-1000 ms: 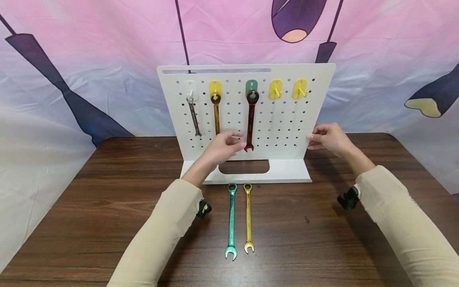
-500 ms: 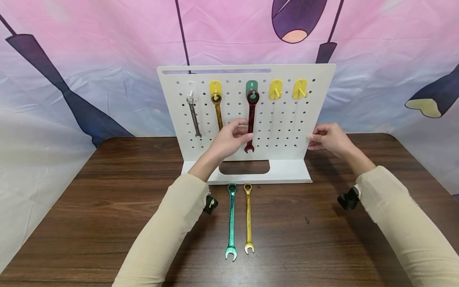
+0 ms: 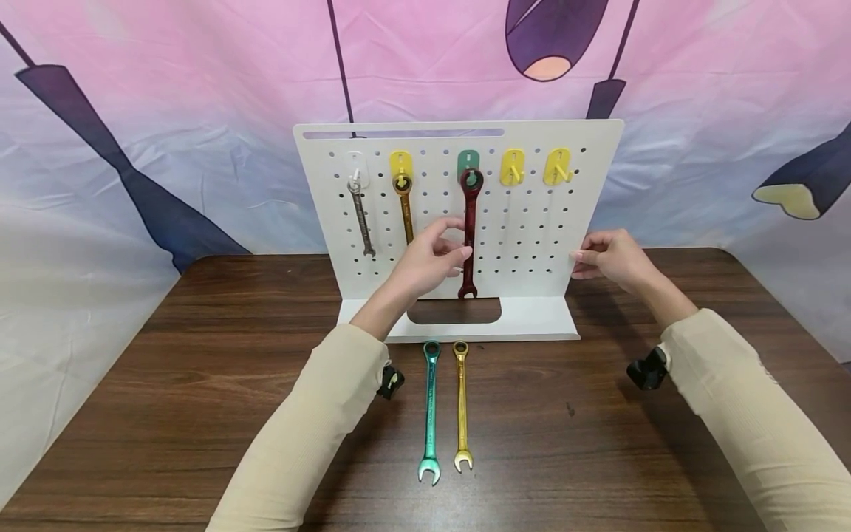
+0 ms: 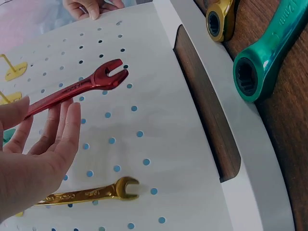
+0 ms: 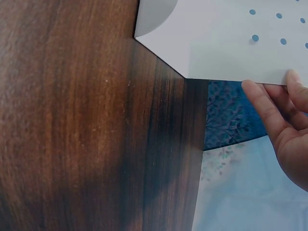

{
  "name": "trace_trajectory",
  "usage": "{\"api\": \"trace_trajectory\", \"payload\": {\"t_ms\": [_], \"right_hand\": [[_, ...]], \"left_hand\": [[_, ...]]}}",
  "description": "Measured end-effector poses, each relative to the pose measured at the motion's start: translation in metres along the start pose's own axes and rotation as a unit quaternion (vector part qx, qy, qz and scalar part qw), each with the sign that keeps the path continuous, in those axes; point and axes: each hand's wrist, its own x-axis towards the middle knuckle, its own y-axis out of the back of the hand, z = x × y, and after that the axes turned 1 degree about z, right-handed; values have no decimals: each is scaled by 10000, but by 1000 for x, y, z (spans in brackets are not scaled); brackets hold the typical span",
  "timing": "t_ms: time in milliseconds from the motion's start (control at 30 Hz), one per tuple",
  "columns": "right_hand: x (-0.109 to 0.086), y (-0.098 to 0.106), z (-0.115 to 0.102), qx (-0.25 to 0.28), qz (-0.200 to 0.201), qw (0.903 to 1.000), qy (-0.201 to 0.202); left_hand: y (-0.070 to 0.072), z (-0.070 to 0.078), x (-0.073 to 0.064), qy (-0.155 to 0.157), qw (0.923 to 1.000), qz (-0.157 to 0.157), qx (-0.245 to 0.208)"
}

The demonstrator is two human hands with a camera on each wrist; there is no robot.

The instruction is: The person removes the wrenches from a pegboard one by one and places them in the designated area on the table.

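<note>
My left hand pinches a red combination wrench by its shaft, thumb in front and fingers behind. The wrench's ring end overlaps the green hook on the white pegboard; its open end points down. In the left wrist view, that open end stands out in front of the board. My right hand holds the pegboard's right edge between thumb and fingers. A silver wrench and a gold wrench hang on hooks to the left.
On the wooden table, a green wrench and a yellow-gold wrench lie side by side before the board's base. Two bare yellow hooks, one being the rightmost hook, are right of the green one. A patterned cloth hangs behind.
My left hand has moved right and slightly up and taken hold of the red wrench. The wrench's lower end now sits lower in the head view. My right hand has stayed put.
</note>
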Motion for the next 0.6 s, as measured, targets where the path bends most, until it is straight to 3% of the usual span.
{"api": "trace_trajectory", "payload": {"t_ms": [267, 600], "right_hand": [[1, 1, 2, 20, 3, 10000, 6], [1, 0, 2, 18, 4, 10000, 16]], "left_hand": [[-5, 4, -3, -111, 9999, 57, -4], [-7, 9, -8, -184, 9995, -109, -226]]}}
